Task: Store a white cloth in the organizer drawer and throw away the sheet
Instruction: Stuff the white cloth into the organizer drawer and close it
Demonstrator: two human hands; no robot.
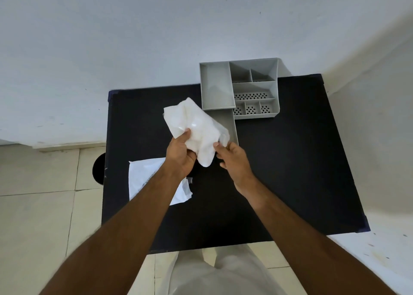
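Both forearms reach over the black surface (pixel 279 160); the left hand (pixel 182 155) fingers grip the white cloth (pixel 196 127), held above the surface just in front of the grey organizer (pixel 241 87), while the right hand (pixel 234 158) fingers pinch its edge. Folding it narrower should help it fit the open drawer (pixel 226 125). Nearer than the organizer, under the left forearm, lies the sheet (pixel 143 178).
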